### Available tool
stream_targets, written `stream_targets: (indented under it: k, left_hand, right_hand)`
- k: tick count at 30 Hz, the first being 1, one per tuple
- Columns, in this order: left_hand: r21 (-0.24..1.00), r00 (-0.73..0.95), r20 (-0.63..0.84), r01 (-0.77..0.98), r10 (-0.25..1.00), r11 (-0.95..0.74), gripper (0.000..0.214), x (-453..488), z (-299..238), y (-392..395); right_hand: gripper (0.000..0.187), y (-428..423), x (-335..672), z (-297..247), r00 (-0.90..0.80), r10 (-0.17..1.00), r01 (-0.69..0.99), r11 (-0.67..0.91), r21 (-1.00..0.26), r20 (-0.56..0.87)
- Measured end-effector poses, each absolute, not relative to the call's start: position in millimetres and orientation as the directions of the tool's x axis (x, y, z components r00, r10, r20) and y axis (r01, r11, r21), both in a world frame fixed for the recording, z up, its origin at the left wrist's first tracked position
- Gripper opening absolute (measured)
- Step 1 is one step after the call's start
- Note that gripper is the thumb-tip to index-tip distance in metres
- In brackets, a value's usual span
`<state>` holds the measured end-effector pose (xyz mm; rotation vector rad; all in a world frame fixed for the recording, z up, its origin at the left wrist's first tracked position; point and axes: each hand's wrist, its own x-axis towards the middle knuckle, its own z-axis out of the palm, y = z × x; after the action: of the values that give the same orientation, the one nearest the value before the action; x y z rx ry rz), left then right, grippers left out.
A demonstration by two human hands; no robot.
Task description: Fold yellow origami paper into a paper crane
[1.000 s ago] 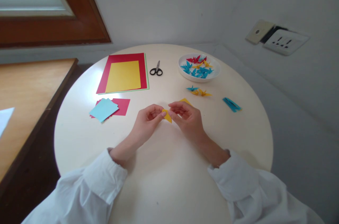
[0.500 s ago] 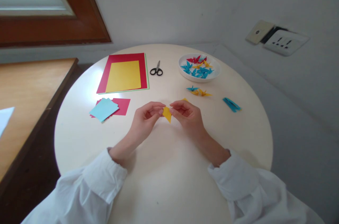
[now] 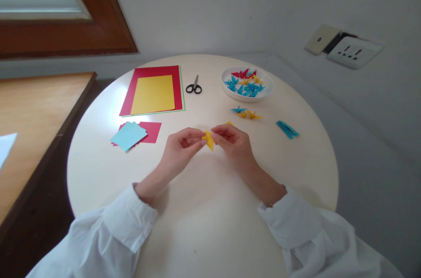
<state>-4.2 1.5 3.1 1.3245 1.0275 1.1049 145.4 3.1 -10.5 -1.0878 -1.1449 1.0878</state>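
Note:
A small folded piece of yellow origami paper (image 3: 209,141) is pinched between my two hands above the middle of the round white table (image 3: 204,225). My left hand (image 3: 182,146) grips its left side with thumb and fingertips. On the opposite side, my right hand (image 3: 234,143) holds it the same way. One pointed end of the paper hangs downward. Behind my right fingers another bit of yellow paper (image 3: 230,123) peeks out, mostly hidden. Just beyond lie a blue paper crane (image 3: 239,110) and yellow paper cranes (image 3: 254,115).
A white dish (image 3: 247,97) of red, yellow and blue cranes stands at the back right. Black-handled scissors (image 3: 194,88) lie beside large red sheets (image 3: 128,94) topped with a yellow sheet (image 3: 154,94). Light blue squares (image 3: 129,136) rest on red ones at left; folded blue strips (image 3: 287,130) lie right.
The left thumb has shifted on the yellow paper, and the paper's upper left part now looks bent. My right hand stays nearly in place.

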Motion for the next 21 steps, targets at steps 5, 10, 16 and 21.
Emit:
stream_targets:
  k: [5, 10, 16, 21]
  left_hand:
    - [1.000, 0.184, 0.021, -0.027, 0.983, -0.016, 0.021, -5.6, 2.8, 2.8]
    - [0.997, 0.164, -0.005, -0.076, 0.987, 0.018, 0.024, -6.6, -1.8, 5.4]
    - [0.977, 0.160, -0.008, -0.209, 0.987, 0.042, 0.014, -8.2, -6.1, 6.0]
    - [0.979, 0.153, -0.031, -0.194, 0.988, 0.061, 0.015, -7.0, -1.9, 5.2]
  right_hand:
    - [0.013, 3.5, 145.9, -12.5, 0.045, 0.989, -0.070, 0.142, -0.987, 0.139]
    - [0.018, 2.7, 148.1, -13.5, -0.003, 0.987, -0.084, 0.162, -0.983, 0.162]
    - [0.021, 2.2, 148.7, -13.3, -0.032, 0.987, -0.129, 0.151, -0.980, 0.156]
    - [0.020, 2.0, 148.3, -12.6, -0.039, 0.987, -0.173, 0.149, -0.974, 0.158]
